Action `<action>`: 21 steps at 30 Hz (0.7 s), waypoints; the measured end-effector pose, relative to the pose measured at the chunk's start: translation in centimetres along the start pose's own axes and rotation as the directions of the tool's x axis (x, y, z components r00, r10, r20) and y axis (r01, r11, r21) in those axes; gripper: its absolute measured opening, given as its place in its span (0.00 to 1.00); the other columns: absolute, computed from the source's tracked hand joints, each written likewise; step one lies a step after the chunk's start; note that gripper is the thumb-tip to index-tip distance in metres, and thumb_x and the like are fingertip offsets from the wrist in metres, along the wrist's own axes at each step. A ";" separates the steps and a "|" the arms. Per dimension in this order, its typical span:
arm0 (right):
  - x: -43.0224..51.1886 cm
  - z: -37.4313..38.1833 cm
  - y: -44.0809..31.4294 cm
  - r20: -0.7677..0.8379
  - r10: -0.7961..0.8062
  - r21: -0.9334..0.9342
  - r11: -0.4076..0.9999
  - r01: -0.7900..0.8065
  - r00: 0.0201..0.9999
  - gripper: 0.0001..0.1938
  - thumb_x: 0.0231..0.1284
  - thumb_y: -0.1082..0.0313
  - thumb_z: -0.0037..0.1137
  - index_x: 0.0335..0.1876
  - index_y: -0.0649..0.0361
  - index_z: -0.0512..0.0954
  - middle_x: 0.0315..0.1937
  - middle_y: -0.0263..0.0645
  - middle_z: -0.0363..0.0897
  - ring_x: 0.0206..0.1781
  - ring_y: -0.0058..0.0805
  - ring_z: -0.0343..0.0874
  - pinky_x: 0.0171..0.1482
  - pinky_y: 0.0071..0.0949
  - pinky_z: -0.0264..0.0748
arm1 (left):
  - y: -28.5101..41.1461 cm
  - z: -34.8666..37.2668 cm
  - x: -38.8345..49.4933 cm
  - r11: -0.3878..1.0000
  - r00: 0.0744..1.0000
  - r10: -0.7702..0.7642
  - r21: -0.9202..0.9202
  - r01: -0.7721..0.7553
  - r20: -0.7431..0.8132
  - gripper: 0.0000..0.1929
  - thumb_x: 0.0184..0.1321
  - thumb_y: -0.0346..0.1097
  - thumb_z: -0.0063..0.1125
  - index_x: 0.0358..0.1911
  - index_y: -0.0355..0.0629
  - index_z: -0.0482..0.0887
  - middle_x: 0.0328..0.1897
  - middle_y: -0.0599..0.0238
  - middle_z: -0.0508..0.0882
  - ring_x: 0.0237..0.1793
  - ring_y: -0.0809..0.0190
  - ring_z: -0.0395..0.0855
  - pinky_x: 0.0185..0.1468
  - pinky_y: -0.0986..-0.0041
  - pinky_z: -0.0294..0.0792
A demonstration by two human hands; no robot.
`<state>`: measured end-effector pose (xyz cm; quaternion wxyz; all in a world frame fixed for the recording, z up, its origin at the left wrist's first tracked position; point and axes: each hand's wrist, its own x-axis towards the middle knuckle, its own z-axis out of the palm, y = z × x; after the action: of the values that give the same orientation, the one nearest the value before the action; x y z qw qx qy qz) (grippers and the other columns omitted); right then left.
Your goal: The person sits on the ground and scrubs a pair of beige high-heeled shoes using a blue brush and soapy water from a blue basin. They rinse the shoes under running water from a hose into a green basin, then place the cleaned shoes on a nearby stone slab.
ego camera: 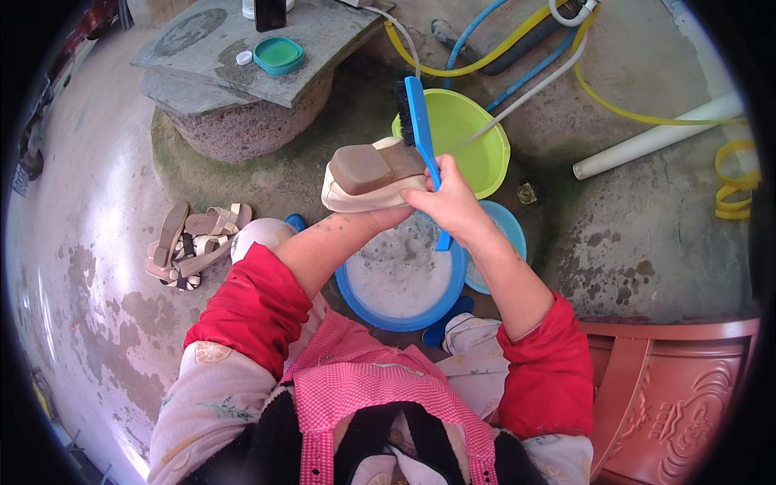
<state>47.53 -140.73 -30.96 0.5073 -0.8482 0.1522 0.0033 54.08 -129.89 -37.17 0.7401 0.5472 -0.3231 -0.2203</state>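
Note:
A cream shoe [377, 201] lies sole up above the basins, its brown outsole [362, 168] facing me. My left hand [391, 217] supports it from beneath; the fingers are hidden behind the shoe. In my right hand [450, 197] is a blue scrub brush [419, 112] with dark bristles, which are turned toward the sole's far end. Whether bristles and sole touch I cannot tell. My right thumb reaches the shoe's side. Below both hands stands a blue basin [388, 323] of foamy water.
A light blue basin [516, 233] and a lime-green basin [494, 136], with a hose leading into it, stand beyond. Several sandals [197, 242] are piled left. A stone slab [200, 57] carries a teal dish [279, 56] and a phone [270, 15]. Hoses and a white pipe [658, 134] lie right.

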 end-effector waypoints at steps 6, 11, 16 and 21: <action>0.7 0.6 1.1 -0.025 0.033 -0.162 0.986 -0.036 0.999 0.27 0.44 0.68 0.60 0.51 0.66 0.62 0.40 0.40 0.68 0.43 0.27 0.70 0.47 0.26 0.70 | 0.0 0.4 0.1 0.999 1.000 -0.006 0.046 0.006 -0.009 0.16 0.65 0.52 0.44 0.48 0.54 0.76 0.48 0.65 0.79 0.50 0.59 0.76 0.56 0.64 0.68; 0.4 0.4 0.3 0.010 0.058 -0.127 0.990 -0.057 0.998 0.33 0.43 0.64 0.59 0.57 0.71 0.60 0.50 0.57 0.72 0.54 0.45 0.74 0.56 0.34 0.69 | 0.1 0.2 0.0 0.995 1.000 -0.007 0.099 0.009 -0.018 0.16 0.65 0.52 0.44 0.48 0.54 0.76 0.47 0.65 0.79 0.49 0.59 0.76 0.56 0.64 0.68; 0.5 -1.1 0.8 0.086 -0.106 0.129 0.987 0.095 0.991 0.20 0.51 0.71 0.53 0.51 0.62 0.64 0.36 0.33 0.67 0.37 0.20 0.68 0.41 0.21 0.68 | 0.5 -0.2 0.0 0.978 0.999 -0.024 0.207 0.028 -0.022 0.15 0.66 0.52 0.44 0.48 0.54 0.76 0.46 0.65 0.80 0.48 0.59 0.77 0.55 0.64 0.69; -0.8 -4.0 0.6 -0.110 -0.132 0.136 0.980 0.147 0.985 0.18 0.62 0.67 0.52 0.56 0.60 0.65 0.38 0.37 0.73 0.34 0.23 0.72 0.41 0.24 0.71 | 1.9 -0.9 0.2 0.919 0.999 -0.036 0.392 0.046 -0.032 0.15 0.66 0.52 0.43 0.48 0.54 0.77 0.45 0.65 0.80 0.48 0.59 0.77 0.55 0.64 0.69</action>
<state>46.01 -144.17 -29.39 0.5577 -0.8172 0.1176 -0.0860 54.79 -128.86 -35.47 0.6146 0.6935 -0.3400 -0.1601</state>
